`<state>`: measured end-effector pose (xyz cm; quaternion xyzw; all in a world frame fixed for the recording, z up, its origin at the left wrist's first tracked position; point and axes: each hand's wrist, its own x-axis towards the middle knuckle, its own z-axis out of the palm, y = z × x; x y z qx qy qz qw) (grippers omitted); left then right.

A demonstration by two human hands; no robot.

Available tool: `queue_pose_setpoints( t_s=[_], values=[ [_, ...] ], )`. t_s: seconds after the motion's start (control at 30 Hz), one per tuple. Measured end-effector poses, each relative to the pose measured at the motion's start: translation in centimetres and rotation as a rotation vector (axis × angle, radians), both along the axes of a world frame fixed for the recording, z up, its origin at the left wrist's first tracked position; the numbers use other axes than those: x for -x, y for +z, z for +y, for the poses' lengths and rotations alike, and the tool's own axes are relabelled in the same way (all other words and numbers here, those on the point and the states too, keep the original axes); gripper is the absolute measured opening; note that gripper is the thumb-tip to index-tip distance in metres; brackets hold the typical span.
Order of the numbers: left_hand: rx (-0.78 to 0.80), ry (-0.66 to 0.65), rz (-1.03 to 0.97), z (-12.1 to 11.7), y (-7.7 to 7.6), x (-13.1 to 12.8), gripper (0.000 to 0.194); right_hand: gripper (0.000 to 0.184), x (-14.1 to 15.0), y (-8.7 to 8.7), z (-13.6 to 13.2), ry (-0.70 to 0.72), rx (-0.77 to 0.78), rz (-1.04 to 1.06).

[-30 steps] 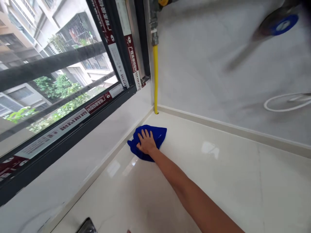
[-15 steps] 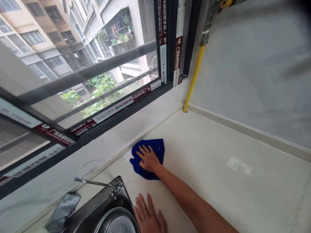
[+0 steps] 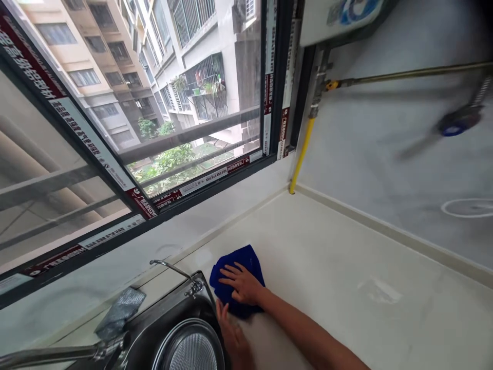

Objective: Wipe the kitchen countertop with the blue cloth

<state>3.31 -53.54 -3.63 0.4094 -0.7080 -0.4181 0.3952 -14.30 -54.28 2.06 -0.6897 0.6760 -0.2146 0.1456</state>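
Observation:
My right hand point(image 3: 243, 283) lies flat, fingers spread, pressing a blue cloth point(image 3: 236, 262) onto the cream countertop point(image 3: 331, 267), close to the sink's right edge. My left hand point(image 3: 232, 334) rests palm-down on the counter just below the cloth, beside the steel sink point(image 3: 169, 324); it holds nothing and its lower part is cut off by the frame.
A round strainer point(image 3: 190, 349) sits in the sink, with a thin tap point(image 3: 169, 268) behind it and a grey sponge cloth point(image 3: 120, 311) on the ledge. A yellow gas pipe point(image 3: 301, 156) stands in the far corner. The window point(image 3: 154, 128) runs along the left.
My right hand has slid the blue cloth back from the corner by the yellow pipe toward the sink. My left hand has come into view on the counter.

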Motion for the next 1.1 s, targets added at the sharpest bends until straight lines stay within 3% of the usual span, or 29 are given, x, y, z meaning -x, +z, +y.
queue_pose_setpoints(
  t_s=[0.07,0.17,0.4,0.5,0.7,0.83,1.1],
  values=[
    [-0.146,0.005,0.055,0.2,1.4,0.0,0.064,0.064,-1.1,-0.1,2.1,0.009,0.003,0.003],
    [-0.233,-0.098,0.064,0.0,3.0,0.2,0.064,0.064,-2.8,-0.4,5.3,-0.015,-0.005,0.035],
    [-0.594,-0.328,0.032,-2.6,4.5,-0.6,0.072,0.065,-5.1,-1.1,12.8,-0.162,-0.004,0.045],
    [-0.638,-0.361,-0.047,-2.9,5.2,-0.6,0.070,0.069,-5.9,-1.2,16.3,-0.170,-0.011,0.056],
    [-0.432,-0.302,-0.278,-2.2,5.8,0.8,0.052,0.073,-7.9,-1.7,23.4,-0.220,-0.012,0.029],
    [-0.273,-0.264,-0.425,-1.6,6.6,1.2,0.051,0.079,-9.0,-1.9,28.1,-0.285,-0.025,0.003],
    [0.109,-0.227,-0.569,-1.0,8.5,3.0,0.069,0.092,-10.9,-1.6,37.7,-0.654,-0.026,-0.042]
  ],
)
